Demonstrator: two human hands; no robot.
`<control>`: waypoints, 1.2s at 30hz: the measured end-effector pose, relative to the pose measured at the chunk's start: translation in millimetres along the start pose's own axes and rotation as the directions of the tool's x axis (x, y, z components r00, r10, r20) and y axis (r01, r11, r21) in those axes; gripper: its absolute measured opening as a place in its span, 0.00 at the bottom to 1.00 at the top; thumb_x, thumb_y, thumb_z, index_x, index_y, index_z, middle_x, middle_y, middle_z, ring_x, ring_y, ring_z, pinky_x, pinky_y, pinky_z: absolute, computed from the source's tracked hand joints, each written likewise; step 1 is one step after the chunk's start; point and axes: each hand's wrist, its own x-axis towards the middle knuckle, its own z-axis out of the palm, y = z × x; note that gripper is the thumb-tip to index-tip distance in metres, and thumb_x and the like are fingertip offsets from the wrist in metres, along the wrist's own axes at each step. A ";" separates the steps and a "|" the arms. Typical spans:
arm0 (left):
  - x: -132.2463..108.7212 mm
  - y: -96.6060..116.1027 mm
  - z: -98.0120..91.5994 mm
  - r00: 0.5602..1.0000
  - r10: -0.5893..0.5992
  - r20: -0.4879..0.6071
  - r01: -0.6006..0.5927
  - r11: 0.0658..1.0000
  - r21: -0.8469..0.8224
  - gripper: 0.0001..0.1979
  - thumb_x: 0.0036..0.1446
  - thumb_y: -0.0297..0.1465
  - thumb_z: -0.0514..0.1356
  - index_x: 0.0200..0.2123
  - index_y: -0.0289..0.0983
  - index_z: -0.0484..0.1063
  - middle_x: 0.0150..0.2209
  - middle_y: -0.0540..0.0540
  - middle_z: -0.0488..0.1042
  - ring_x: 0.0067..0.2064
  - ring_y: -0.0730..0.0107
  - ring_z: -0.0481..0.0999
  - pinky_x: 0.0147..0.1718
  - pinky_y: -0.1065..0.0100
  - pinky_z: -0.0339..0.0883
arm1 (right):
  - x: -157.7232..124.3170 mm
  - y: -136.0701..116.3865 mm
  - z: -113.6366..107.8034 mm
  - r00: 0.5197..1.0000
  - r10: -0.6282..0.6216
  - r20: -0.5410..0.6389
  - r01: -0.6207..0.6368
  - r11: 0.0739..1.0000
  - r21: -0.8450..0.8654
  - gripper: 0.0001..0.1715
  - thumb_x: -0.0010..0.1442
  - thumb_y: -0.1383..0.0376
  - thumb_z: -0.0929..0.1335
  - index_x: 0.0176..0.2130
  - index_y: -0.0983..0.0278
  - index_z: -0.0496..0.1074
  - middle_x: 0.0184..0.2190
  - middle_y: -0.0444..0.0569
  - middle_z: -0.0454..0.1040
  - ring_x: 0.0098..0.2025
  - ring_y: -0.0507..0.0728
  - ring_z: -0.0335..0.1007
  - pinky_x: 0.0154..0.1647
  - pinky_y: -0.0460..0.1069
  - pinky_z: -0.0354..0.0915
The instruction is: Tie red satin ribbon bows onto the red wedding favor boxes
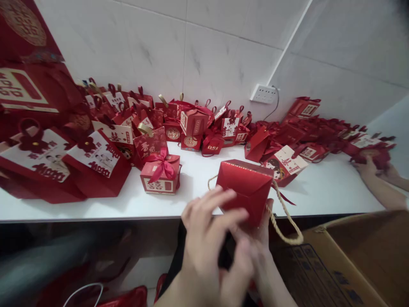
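A red gift box [244, 187] with a folded, creased face towards me and twisted cord handles [289, 230] is held above the table's front edge. My right hand [260, 238] grips it from below and from its right side. My left hand [207, 234] is in front of the box with its fingers spread, a little blurred; whether the fingertips touch the box I cannot tell. Beyond it on the table stand a small box with a pink ribbon bow [161, 172] and a tilted box with a printed cartoon figure [284, 166].
Many red gift boxes [191, 121] crowd the white table [194, 170] along the tiled wall. Larger boxes [96, 164] are at left. A power strip [263, 94] is on the wall. Another person's hands [372, 168] hold red boxes at far right. An open cardboard carton [338, 256] stands below.
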 end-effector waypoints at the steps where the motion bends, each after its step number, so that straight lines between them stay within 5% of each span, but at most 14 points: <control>1: 0.6 -5.6 -2.4 0.995 -0.065 0.080 0.062 0.997 0.036 0.17 0.56 0.29 0.55 0.50 0.40 0.66 0.54 0.41 0.70 0.57 0.56 0.66 0.53 0.50 0.60 | 2.8 -0.8 2.7 0.999 0.032 0.001 -0.032 0.998 0.049 0.34 0.46 0.44 0.71 0.47 0.60 0.72 0.49 0.47 0.74 0.60 0.61 0.61 0.63 0.60 0.55; 7: -16.0 -19.3 9.7 0.951 -0.240 0.194 0.257 0.964 -0.063 0.32 0.57 0.31 0.56 0.62 0.38 0.46 0.60 0.35 0.59 0.61 0.57 0.60 0.56 0.53 0.60 | 4.9 3.3 7.3 0.997 0.073 0.029 -0.077 0.988 0.135 0.32 0.48 0.43 0.69 0.45 0.61 0.72 0.48 0.47 0.75 0.60 0.61 0.60 0.64 0.61 0.53; 11: -16.7 -30.0 3.0 0.922 -0.346 0.172 0.381 0.889 -0.256 0.29 0.60 0.36 0.53 0.62 0.42 0.46 0.59 0.38 0.59 0.60 0.58 0.61 0.56 0.54 0.58 | 3.0 8.0 -6.1 0.989 -0.145 0.008 0.143 0.964 -0.226 0.35 0.50 0.38 0.64 0.49 0.56 0.69 0.49 0.48 0.73 0.55 0.64 0.65 0.57 0.65 0.61; 13: -10.2 -38.3 -6.3 0.905 -0.410 0.111 0.421 0.830 -0.367 0.25 0.62 0.40 0.49 0.60 0.42 0.50 0.59 0.40 0.61 0.60 0.58 0.62 0.57 0.53 0.57 | 1.9 8.4 -14.3 0.910 -0.407 0.083 0.383 0.743 -0.549 0.36 0.50 0.43 0.68 0.55 0.52 0.63 0.52 0.49 0.70 0.56 0.65 0.64 0.54 0.66 0.63; 16: -0.1 -47.6 -18.4 0.893 -0.449 0.028 0.405 0.777 -0.482 0.23 0.63 0.44 0.46 0.58 0.42 0.57 0.58 0.41 0.63 0.59 0.57 0.62 0.56 0.53 0.57 | 0.6 5.2 -19.5 0.742 -0.614 0.270 0.565 0.357 -0.744 0.57 0.43 0.58 0.77 0.62 0.46 0.46 0.61 0.49 0.57 0.62 0.64 0.56 0.56 0.65 0.60; 18: 3.6 -49.3 -21.7 0.910 -0.412 0.044 0.379 0.785 -0.490 0.24 0.62 0.45 0.47 0.58 0.43 0.59 0.57 0.42 0.64 0.58 0.58 0.64 0.55 0.55 0.58 | 0.1 1.6 -18.1 0.662 -0.639 0.392 0.620 0.173 -0.765 0.66 0.38 0.65 0.79 0.63 0.46 0.40 0.62 0.51 0.51 0.63 0.65 0.53 0.57 0.64 0.60; 21: 5.9 -46.0 -20.2 0.931 -0.339 0.134 0.363 0.829 -0.425 0.24 0.60 0.44 0.52 0.57 0.44 0.60 0.56 0.43 0.65 0.57 0.60 0.66 0.54 0.58 0.60 | -0.7 -2.5 -14.4 0.570 -0.547 0.613 0.692 -0.084 -0.717 0.68 0.40 0.68 0.78 0.64 0.48 0.37 0.60 0.54 0.52 0.62 0.65 0.54 0.56 0.62 0.62; 26: 11.2 -36.7 -16.3 0.961 -0.278 0.008 0.269 0.924 -0.271 0.10 0.57 0.31 0.59 0.44 0.41 0.69 0.41 0.48 0.70 0.45 0.70 0.70 0.45 0.67 0.65 | -5.4 -3.6 -13.5 0.563 -0.449 0.694 0.750 -0.075 -0.657 0.65 0.42 0.71 0.77 0.64 0.48 0.39 0.60 0.52 0.53 0.62 0.64 0.53 0.59 0.63 0.59; 29: 9.8 -30.9 -19.4 0.990 -0.063 -0.122 0.037 0.978 -0.207 0.06 0.55 0.23 0.60 0.36 0.39 0.70 0.33 0.50 0.69 0.38 0.73 0.70 0.38 0.68 0.67 | -8.7 -3.4 -13.6 0.569 -0.449 0.689 0.752 -0.055 -0.657 0.65 0.42 0.72 0.77 0.64 0.48 0.39 0.60 0.52 0.53 0.62 0.63 0.53 0.59 0.62 0.60; 33: -0.9 -23.4 -25.6 0.950 0.310 -0.042 -0.312 0.949 -0.054 0.07 0.53 0.22 0.62 0.36 0.36 0.74 0.33 0.48 0.71 0.39 0.69 0.69 0.42 0.62 0.68 | -11.0 -2.1 -13.3 0.572 -0.458 0.681 0.760 -0.016 -0.649 0.63 0.44 0.71 0.76 0.65 0.49 0.40 0.60 0.52 0.53 0.63 0.63 0.52 0.59 0.61 0.60; 36: -7.5 -17.9 -24.9 0.921 0.389 0.007 -0.389 0.921 -0.006 0.06 0.53 0.22 0.61 0.35 0.35 0.75 0.33 0.47 0.72 0.40 0.69 0.68 0.44 0.60 0.67 | -12.7 -1.1 -13.1 0.568 -0.469 0.677 0.772 0.018 -0.635 0.62 0.45 0.71 0.76 0.65 0.49 0.40 0.60 0.51 0.53 0.63 0.62 0.52 0.59 0.60 0.60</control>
